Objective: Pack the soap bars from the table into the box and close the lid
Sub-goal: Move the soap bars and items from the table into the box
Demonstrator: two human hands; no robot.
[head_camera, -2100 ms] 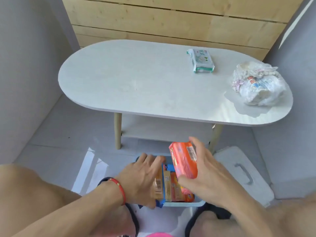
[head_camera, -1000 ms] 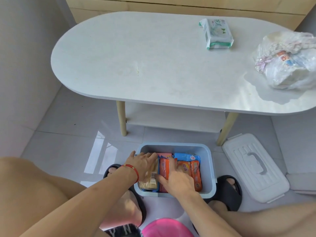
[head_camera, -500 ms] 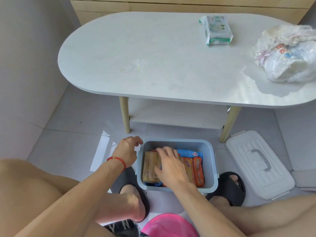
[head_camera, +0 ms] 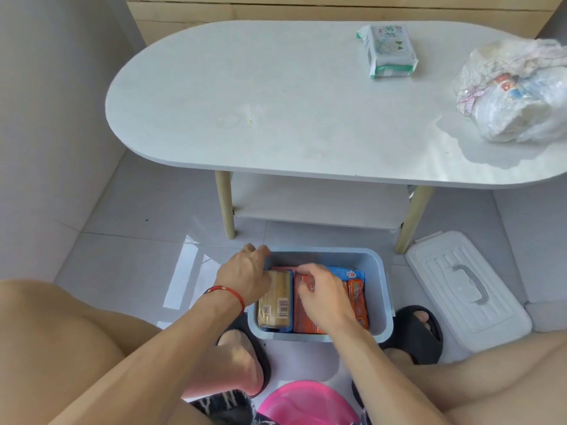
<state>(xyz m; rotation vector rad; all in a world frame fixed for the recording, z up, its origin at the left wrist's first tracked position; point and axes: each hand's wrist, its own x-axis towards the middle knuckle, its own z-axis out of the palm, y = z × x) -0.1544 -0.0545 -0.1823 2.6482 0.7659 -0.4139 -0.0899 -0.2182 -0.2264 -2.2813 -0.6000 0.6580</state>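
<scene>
A pale blue box (head_camera: 382, 289) stands on the floor between my feet, with no lid on it. Several wrapped soap bars lie packed inside: a tan bar with a barcode (head_camera: 276, 305) at the left, orange bars (head_camera: 357, 299) at the right, and a blue pack (head_camera: 346, 273) at the back. My left hand (head_camera: 245, 276) curls over the box's far left corner and covers the tan bar's end. My right hand (head_camera: 322, 294) is inside the box, its fingertips pinched on an orange bar (head_camera: 302, 322) in the middle. The white lid (head_camera: 460, 289) with a grey handle lies flat on the floor to the right.
The white oval table (head_camera: 276, 102) stands just beyond the box, with a low shelf underneath. On it lie a white-and-green pack (head_camera: 388, 50) and a crumpled plastic bag (head_camera: 515, 93). A pink object (head_camera: 306, 403) sits between my knees. A grey wall runs along the left.
My right hand brought an orange bar down into the box and stays on it. My left hand left the bars, went outside the left wall, then came back onto the box's corner.
</scene>
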